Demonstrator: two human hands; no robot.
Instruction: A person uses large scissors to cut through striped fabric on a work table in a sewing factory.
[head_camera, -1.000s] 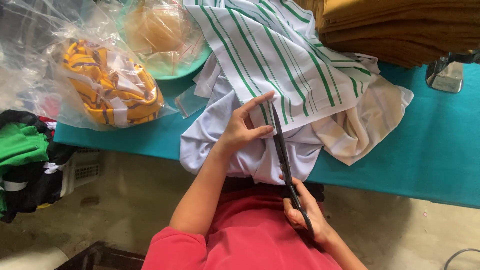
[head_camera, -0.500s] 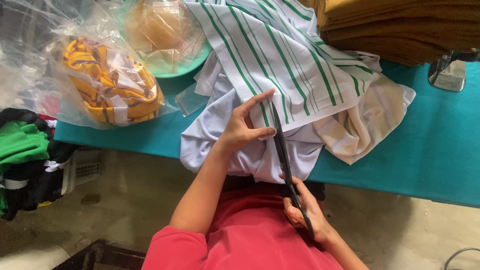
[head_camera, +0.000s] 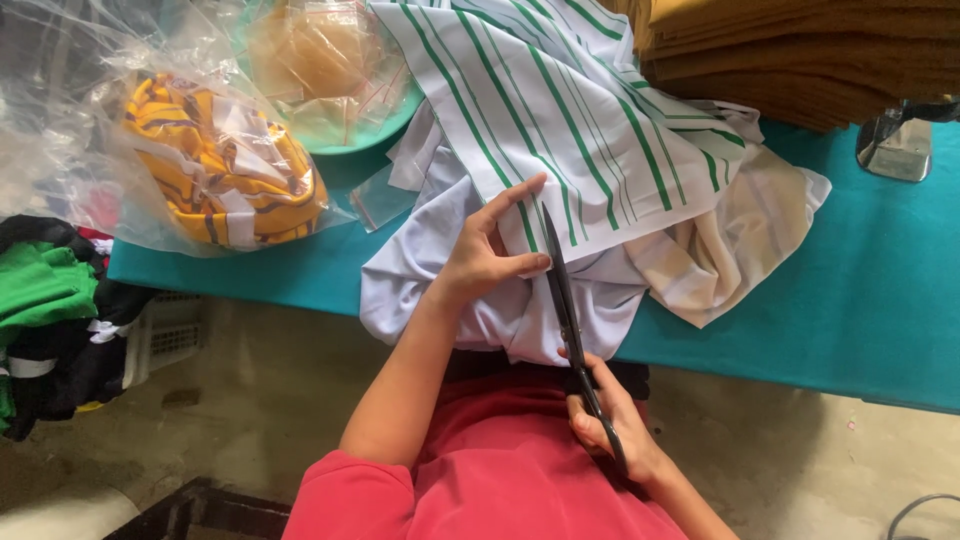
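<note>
My right hand (head_camera: 612, 422) grips the handles of long black scissors (head_camera: 562, 290), whose blades point away from me along the edge of a white cloth with green stripes (head_camera: 570, 130). My left hand (head_camera: 487, 256) presses flat on the fabric just left of the blades, index finger stretched toward the striped piece. Under it lies plain white cloth (head_camera: 420, 280) that hangs over the front edge of the teal table (head_camera: 860, 310). A cream cloth (head_camera: 720, 260) sits to the right of the blades.
A clear plastic bag holding yellow striped fabric (head_camera: 225, 175) lies at the left. Behind it is a green bowl (head_camera: 365, 130) with small plastic bags. Stacked mustard cloth (head_camera: 800, 50) fills the back right. Green and black garments (head_camera: 45, 300) hang at far left.
The scissors' blades have edged slightly further along the striped cloth. My left hand keeps its place on the fabric.
</note>
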